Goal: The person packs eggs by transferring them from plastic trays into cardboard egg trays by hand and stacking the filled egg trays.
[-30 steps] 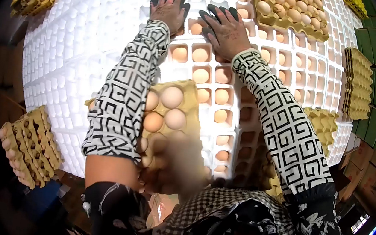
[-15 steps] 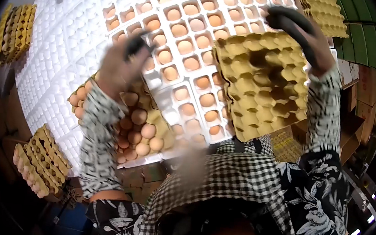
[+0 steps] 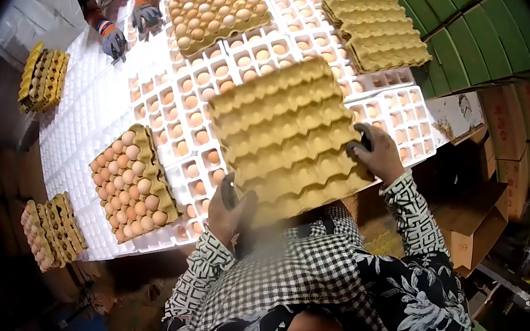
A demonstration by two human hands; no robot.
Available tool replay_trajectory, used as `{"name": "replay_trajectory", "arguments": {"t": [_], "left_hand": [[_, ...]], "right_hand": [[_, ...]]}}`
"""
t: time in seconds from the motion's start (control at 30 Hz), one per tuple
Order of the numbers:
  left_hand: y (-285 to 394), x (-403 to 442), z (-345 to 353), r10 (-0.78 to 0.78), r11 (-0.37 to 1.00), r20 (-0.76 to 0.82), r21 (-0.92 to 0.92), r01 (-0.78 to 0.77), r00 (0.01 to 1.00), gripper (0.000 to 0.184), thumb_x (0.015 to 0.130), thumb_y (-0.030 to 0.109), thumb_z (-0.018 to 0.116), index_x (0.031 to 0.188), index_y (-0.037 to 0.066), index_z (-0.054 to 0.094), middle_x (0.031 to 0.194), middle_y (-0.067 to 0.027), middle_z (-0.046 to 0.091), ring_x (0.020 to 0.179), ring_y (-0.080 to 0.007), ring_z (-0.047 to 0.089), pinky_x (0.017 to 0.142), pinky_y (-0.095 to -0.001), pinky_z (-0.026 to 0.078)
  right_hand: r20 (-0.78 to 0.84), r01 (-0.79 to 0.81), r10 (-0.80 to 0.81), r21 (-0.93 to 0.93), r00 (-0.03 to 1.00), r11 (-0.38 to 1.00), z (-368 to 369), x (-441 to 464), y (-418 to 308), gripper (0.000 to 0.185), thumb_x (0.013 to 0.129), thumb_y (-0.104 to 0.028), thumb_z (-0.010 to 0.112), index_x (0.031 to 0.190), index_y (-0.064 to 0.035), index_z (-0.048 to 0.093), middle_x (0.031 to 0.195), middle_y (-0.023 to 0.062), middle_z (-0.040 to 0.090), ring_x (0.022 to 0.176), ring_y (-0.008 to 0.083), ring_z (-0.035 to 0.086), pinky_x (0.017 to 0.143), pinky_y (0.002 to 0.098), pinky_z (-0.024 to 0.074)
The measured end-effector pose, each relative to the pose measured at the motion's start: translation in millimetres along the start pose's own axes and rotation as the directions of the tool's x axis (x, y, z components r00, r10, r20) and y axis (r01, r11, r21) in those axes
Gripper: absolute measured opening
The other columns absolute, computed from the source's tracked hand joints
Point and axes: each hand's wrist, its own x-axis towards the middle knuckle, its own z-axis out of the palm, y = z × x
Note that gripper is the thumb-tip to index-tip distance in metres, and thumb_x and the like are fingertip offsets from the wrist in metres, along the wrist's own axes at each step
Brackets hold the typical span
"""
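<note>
A tan pulp egg tray [image 3: 291,139] with no eggs on its upper side hangs between my hands, tilted over the white foam trays. At its lower left edge, my left hand [image 3: 231,212] is closed on it, with dark-coated fingers partly hidden. My right hand [image 3: 379,153] grips the right edge, thumb and fingers around the rim. Under and beyond the pulp tray, brown eggs [image 3: 262,55] sit singly in the cells of the white foam trays [image 3: 164,245]. To the left of my left hand, another pulp tray [image 3: 163,183] lies full of brown eggs [image 3: 128,176].
Stacked pulp trays [image 3: 378,31] stand at the far right, and a full egg tray [image 3: 220,10] at the back. Across the table are a co-worker's gloved hands [image 3: 130,26]. More tray stacks [image 3: 54,233] line the left edge. Cardboard boxes [image 3: 477,229] stand at right.
My left hand has left the egg-filled tray and now holds the pulp tray's lower left. My right hand has come down to its right edge. The view has shifted, showing the co-worker more.
</note>
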Motion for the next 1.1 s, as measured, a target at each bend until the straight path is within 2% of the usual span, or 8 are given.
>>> {"name": "replay_trajectory", "arguments": {"t": [0.23,0.43,0.57,0.7,0.77,0.97,1.07,1.1], "left_hand": [[88.9,30.0,86.7,0.358,0.933,0.133,-0.005,-0.361,0.924,0.046,0.093,0.009,0.064,0.136,0.000,0.049,0.111,-0.0052,0.060,0.096,-0.0116,0.057,0.087,-0.0264,0.047],[39.7,8.4,75.0,0.096,0.995,-0.081,-0.010,-0.097,0.992,0.039,0.092,0.015,0.066,0.125,-0.003,0.058,0.113,-0.0071,0.065,0.102,-0.0151,0.060,0.089,-0.0286,0.048],[-2.7,-3.4,55.9,0.135,0.953,-0.182,0.291,-0.078,0.974,0.042,0.088,0.011,0.067,0.128,0.005,0.057,0.122,-0.0096,0.060,0.106,-0.0212,0.060,0.088,-0.0335,0.051],[-32.9,7.3,62.3,0.330,0.431,-0.083,0.899,-0.072,0.940,0.070,0.084,0.040,0.068,0.144,0.016,0.043,0.146,-0.0234,0.040,0.134,-0.0438,0.038,0.109,-0.0555,0.029],[-62.4,16.7,65.4,0.052,0.365,-0.094,0.928,0.069,0.994,0.079,0.082,0.043,0.068,0.147,0.010,0.037,0.151,-0.0278,0.028,0.137,-0.0570,0.021,0.113,-0.0620,0.018],[-48.0,17.4,70.5,0.054,0.380,-0.093,0.923,0.065,0.994,0.075,0.081,0.039,0.070,0.142,0.005,0.043,0.152,-0.0251,0.026,0.136,-0.0575,0.020,0.112,-0.0631,0.020],[-54.3,19.6,68.0,0.221,0.354,-0.001,0.932,-0.079,0.975,0.075,0.081,0.041,0.069,0.141,0.005,0.043,0.152,-0.0254,0.027,0.135,-0.0575,0.021,0.112,-0.0624,0.020],[-60.2,19.0,66.5,0.247,0.354,-0.003,0.931,-0.088,0.969,0.073,0.083,0.043,0.066,0.141,0.004,0.044,0.151,-0.0263,0.028,0.135,-0.0574,0.022,0.113,-0.0621,0.020]], "right_hand": [[-0.146,0.091,-0.067,0.165,0.987,0.982,-174.9,152.3,124.7,0.045,0.088,-0.021,0.069,0.130,-0.0107,0.060,0.107,0.0164,0.069,0.095,0.0208,0.065,0.086,0.0315,0.0509],[-0.278,-0.275,0.134,-0.566,0.951,0.777,-248.4,273.0,186.0,0.063,0.094,-0.030,0.059,0.150,-0.0123,0.034,0.144,0.0235,0.045,0.130,0.0376,0.047,0.106,0.0423,0.0411],[-0.113,0.199,-0.262,-0.391,0.959,0.899,-201.1,225.1,146.6,0.074,0.085,-0.043,0.068,0.146,-0.0151,0.039,0.134,0.0216,0.052,0.128,0.0340,0.049,0.108,0.0422,0.0396],[0.110,0.159,-0.115,-0.688,0.987,0.708,-96.4,161.8,108.7,0.093,0.067,-0.041,0.083,0.147,-0.0290,0.038,0.149,0.0154,0.035,0.138,0.0423,0.030,0.113,0.0573,0.0257],[-0.029,0.137,-0.213,-0.682,0.977,0.718,-68.9,169.1,146.4,0.089,0.069,-0.039,0.082,0.146,-0.0314,0.039,0.149,0.0150,0.036,0.139,0.0432,0.028,0.113,0.0569,0.0260],[-0.060,0.047,-0.105,-0.610,0.993,0.791,-61.8,168.3,114.9,0.078,0.075,-0.027,0.077,0.144,-0.0283,0.043,0.145,0.0166,0.041,0.140,0.0381,0.030,0.116,0.0487,0.0254],[-0.090,0.174,-0.188,-0.143,0.978,0.974,-82.7,157.6,111.3,0.075,0.076,-0.029,0.077,0.143,-0.0205,0.045,0.140,0.0174,0.047,0.139,0.0369,0.033,0.116,0.0510,0.0246],[-0.382,0.198,-0.107,0.207,0.918,0.958,-86.0,150.8,107.8,0.070,0.081,-0.025,0.075,0.143,-0.0163,0.043,0.131,0.0175,0.055,0.122,0.0370,0.055,0.101,0.0526,0.0465]]}}
